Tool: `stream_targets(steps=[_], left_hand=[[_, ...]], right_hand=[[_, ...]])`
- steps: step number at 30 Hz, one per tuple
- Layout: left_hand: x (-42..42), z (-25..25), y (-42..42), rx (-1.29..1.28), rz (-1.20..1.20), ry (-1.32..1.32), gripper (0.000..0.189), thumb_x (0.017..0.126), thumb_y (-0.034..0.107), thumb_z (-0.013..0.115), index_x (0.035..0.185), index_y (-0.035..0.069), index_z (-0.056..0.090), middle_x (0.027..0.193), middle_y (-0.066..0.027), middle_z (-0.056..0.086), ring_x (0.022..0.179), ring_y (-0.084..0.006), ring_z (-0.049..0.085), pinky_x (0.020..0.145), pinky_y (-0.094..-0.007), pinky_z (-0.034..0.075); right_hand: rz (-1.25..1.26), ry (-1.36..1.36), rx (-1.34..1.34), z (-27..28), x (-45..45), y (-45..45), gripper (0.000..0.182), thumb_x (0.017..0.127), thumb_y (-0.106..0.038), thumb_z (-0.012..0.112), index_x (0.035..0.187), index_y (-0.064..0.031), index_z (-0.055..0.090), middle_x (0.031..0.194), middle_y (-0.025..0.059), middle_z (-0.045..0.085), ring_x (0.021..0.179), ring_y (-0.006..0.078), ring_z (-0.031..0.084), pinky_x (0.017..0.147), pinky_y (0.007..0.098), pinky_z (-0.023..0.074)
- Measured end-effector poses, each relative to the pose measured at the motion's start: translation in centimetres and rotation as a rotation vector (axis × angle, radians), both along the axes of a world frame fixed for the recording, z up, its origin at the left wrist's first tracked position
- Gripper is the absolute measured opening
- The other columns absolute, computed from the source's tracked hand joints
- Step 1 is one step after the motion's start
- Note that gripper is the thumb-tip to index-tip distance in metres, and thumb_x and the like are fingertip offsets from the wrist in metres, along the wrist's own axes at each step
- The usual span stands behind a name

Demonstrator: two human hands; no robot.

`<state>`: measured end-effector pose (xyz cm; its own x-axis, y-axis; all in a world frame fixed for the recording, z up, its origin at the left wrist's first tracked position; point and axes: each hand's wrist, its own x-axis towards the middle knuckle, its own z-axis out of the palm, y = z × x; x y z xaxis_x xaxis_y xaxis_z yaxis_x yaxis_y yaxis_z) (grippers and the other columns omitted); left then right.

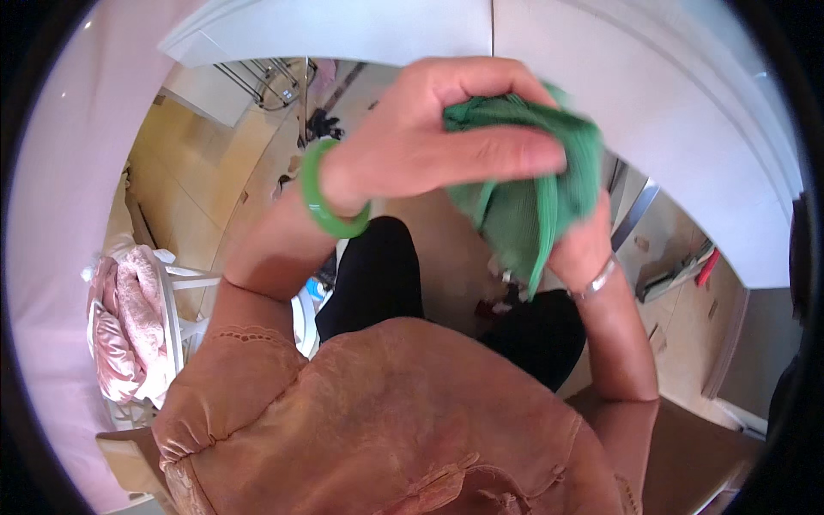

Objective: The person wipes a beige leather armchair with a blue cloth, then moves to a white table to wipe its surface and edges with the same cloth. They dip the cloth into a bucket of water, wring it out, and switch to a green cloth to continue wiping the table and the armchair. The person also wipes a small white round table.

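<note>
A piece of green ribbed fabric (541, 187) is held up in front of me, over my lap and near the white table's edge. My left hand (457, 129), with a green bangle at its wrist, pinches the upper part of the fabric between thumb and fingers. Below and to the right, my right hand (582, 244) is behind the fabric, which covers its fingers; a silver bracelet is on that wrist. From what shows, whether the right fingers grip the cloth is unclear. Both hands are slightly blurred.
A white tabletop (644, 96) curves across the top. At the left stands a white chair (172, 322) with pink plush and satin fabric (138, 309) on it. Metal rods (273, 84), dark scraps and a red object (708, 267) lie or stand beneath and beyond the table.
</note>
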<state>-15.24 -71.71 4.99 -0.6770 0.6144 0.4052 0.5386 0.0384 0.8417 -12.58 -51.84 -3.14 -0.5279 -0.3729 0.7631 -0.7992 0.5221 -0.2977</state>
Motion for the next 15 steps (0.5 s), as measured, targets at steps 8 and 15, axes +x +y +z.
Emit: stream_targets(steps=[8,15], left_hand=[[-7.3,-24.0,3.7,-0.351,0.265,0.069,0.044,0.093,0.022,0.064,0.132,0.004,0.054,0.126,-0.0208,0.061,0.119,-0.0329,0.058,0.102,-0.0387,0.045],[-6.0,-30.6,3.6,-0.166,0.452,-0.554,0.043,0.091,0.029,0.067,0.124,0.001,0.062,0.115,-0.0139,0.067,0.11,-0.0236,0.062,0.094,-0.0343,0.049]], right_hand=[[-0.202,-1.009,0.496,-26.3,-11.7,10.2,0.036,0.086,-0.018,0.06,0.12,-0.0049,0.062,0.112,0.0221,0.067,0.103,0.0421,0.063,0.092,0.0483,0.0503],[-0.169,-1.149,1.119,-40.2,-13.5,1.6,0.073,0.081,-0.029,0.067,0.145,-0.0077,0.039,0.141,0.0193,0.051,0.13,0.033,0.05,0.108,0.0424,0.041]])
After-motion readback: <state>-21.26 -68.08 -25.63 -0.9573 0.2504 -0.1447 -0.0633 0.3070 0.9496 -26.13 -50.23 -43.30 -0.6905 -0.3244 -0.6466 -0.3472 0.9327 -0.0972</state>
